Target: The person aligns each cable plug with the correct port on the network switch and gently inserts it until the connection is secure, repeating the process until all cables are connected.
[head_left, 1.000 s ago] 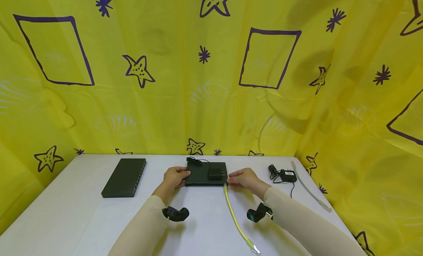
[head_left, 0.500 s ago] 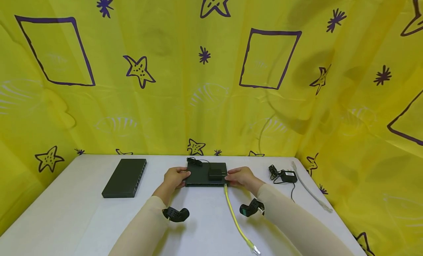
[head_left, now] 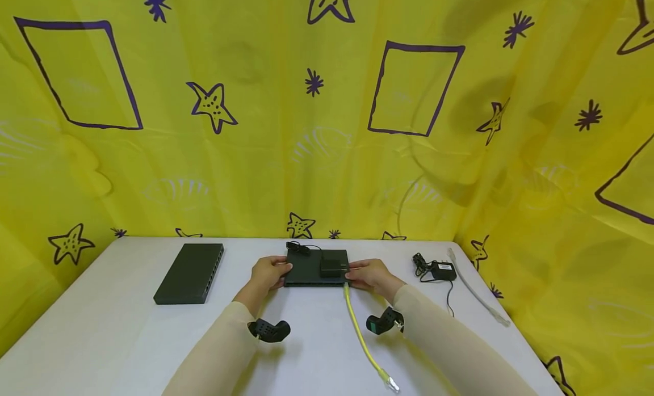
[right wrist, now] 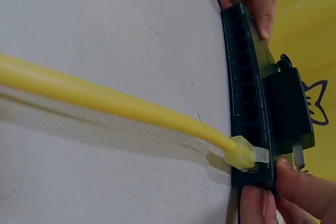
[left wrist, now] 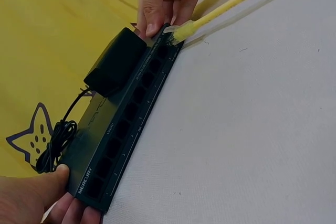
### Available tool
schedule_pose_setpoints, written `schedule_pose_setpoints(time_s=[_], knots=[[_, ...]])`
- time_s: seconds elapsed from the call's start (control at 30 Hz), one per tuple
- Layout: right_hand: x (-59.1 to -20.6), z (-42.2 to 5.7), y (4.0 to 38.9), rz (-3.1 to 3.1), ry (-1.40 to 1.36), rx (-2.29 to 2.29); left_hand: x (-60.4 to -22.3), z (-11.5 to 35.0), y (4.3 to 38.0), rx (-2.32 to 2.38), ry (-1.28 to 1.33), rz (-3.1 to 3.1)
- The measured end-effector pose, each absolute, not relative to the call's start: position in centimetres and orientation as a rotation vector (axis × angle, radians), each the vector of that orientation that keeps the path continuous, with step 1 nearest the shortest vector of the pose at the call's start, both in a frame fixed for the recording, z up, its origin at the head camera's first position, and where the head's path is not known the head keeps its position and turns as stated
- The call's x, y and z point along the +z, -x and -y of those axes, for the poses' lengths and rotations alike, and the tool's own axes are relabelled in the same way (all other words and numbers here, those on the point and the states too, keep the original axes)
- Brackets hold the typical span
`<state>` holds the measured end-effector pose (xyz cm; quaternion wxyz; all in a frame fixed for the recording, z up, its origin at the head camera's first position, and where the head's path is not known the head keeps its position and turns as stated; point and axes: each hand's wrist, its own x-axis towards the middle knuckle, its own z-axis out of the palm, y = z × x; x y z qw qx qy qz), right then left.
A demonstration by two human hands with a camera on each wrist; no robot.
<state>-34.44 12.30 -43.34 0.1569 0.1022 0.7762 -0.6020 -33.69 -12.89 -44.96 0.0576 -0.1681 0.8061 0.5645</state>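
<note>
A black network switch [head_left: 304, 271] is held at both short ends. My left hand [head_left: 267, 271] grips its left end, thumb on top and fingers beneath. At the opposite end my right hand [head_left: 375, 275] pinches it the same way, thumb [right wrist: 294, 179] above and fingers below. A black power adapter [left wrist: 118, 61] with a bundled cord [left wrist: 56, 145] rides on top of the switch, its prongs [right wrist: 298, 154] pointing right. One yellow Ethernet cable [head_left: 364, 339] has its plug [right wrist: 242, 153] in the rightmost port of the front row; its other end lies loose toward me. The remaining ports look unoccupied.
A second black switch [head_left: 189, 274] lies to the left on the white table [head_left: 112, 328]. On the right are another power adapter [head_left: 443, 270] with its cord and a pale grey cable [head_left: 477, 291] along the table edge. A yellow curtain [head_left: 255, 175] hangs behind.
My right hand has shifted slightly left, its thumb coming onto the switch's right end. The left hand keeps its grip, and the switch, adapter and yellow cable show no clear movement.
</note>
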Motion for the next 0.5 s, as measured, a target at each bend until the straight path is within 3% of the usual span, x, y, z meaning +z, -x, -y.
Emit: schedule_pose_setpoints(time_s=[0.5], knots=[[-43.48, -12.35, 34.6, -2.213, -0.333, -1.734, -44.12, 13.77, 33.27, 1.792, 0.418, -2.301]])
